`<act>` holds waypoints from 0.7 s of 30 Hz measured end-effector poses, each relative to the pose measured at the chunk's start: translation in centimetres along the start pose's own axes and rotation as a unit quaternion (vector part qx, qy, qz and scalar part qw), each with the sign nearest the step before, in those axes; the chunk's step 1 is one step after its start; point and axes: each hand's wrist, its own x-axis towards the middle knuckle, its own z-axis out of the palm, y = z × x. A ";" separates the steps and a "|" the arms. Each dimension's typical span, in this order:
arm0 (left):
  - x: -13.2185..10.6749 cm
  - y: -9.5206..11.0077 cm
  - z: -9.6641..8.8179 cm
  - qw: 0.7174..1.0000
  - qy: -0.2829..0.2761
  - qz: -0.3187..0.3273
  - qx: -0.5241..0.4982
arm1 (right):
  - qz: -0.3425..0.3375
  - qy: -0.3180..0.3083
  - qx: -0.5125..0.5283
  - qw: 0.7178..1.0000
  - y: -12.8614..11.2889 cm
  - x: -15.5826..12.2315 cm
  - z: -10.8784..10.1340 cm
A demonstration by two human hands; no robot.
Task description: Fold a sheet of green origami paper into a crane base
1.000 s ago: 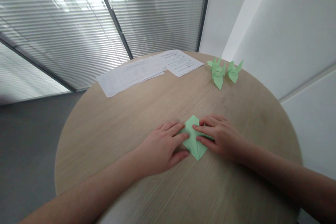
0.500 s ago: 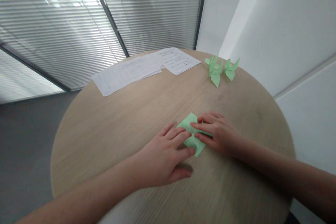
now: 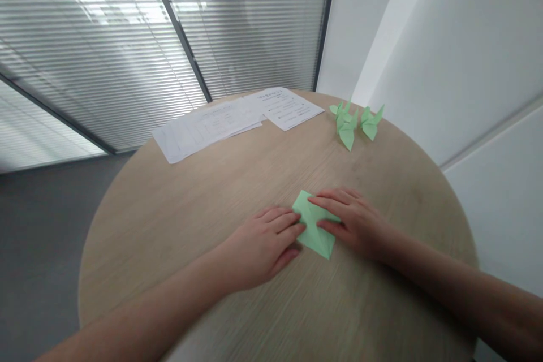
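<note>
A folded piece of green origami paper (image 3: 313, 227) lies on the round wooden table (image 3: 203, 192), with crease lines across it. My left hand (image 3: 265, 246) rests at the paper's left edge, its fingertips touching that edge and its fingers stretched out. On the other side, my right hand (image 3: 354, 218) lies over the right part of the paper. Its index finger and thumb are extended and apart on the surface, and they cover the paper's right corner. Both hands press from above, and neither is wrapped round the paper.
Several green folded paper cranes (image 3: 347, 129) stand near the far right edge of the table. Printed white sheets (image 3: 207, 127) lie overlapping along the far side. Beyond are window blinds (image 3: 258, 22) and, at the right, a white wall (image 3: 466, 39).
My left hand has drawn back to the left, uncovering more of the paper. The paper has turned slightly. My right hand has stayed nearly in place, and the whole view has shifted a little.
</note>
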 end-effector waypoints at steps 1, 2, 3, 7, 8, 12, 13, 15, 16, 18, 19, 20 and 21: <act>0.0 0.1 0.1 1.000 -0.002 -0.002 0.006 | 0.014 0.011 -0.005 1.000 0.2 0.0 0.0; 0.1 0.3 0.1 1.000 -0.005 -0.004 0.010 | 0.025 0.019 -0.009 0.999 0.3 0.0 -0.1; 0.1 0.4 0.1 1.000 -0.007 -0.006 0.013 | 0.032 0.020 -0.011 0.999 0.5 0.0 -0.2; 0.2 0.6 0.0 1.000 -0.012 -0.008 0.013 | 0.018 -0.014 0.018 1.000 0.9 -0.1 -0.7; 0.2 0.6 0.0 1.000 -0.013 -0.007 0.014 | 0.011 -0.020 0.027 0.999 0.9 -0.2 -0.8; 0.2 0.6 0.2 0.999 -0.021 -0.007 0.026 | -0.005 -0.028 0.044 0.999 0.8 -0.4 -1.2; 0.3 0.6 0.3 0.999 -0.023 -0.008 0.031 | -0.006 -0.030 0.045 0.999 0.7 -0.4 -1.2; 0.6 0.8 0.5 0.999 -0.025 -0.016 0.039 | -0.008 -0.034 0.045 0.998 0.6 -0.4 -1.2; 0.7 0.8 0.6 0.999 -0.025 -0.021 0.041 | -0.008 -0.034 0.044 0.998 0.6 -0.4 -1.2; 0.9 0.8 0.7 0.998 -0.026 -0.028 0.040 | -0.001 -0.033 0.041 0.999 0.6 -0.4 -1.1; 1.0 0.7 0.7 0.999 -0.027 -0.029 0.036 | 0.008 -0.030 0.037 0.999 0.6 -0.3 -1.0; 1.0 0.5 0.7 0.999 -0.028 -0.029 0.032 | 0.021 -0.025 0.031 0.999 0.6 -0.3 -0.9; 1.0 0.4 0.7 0.999 -0.026 -0.029 0.029 | 0.034 -0.019 0.023 0.999 0.7 -0.2 -0.8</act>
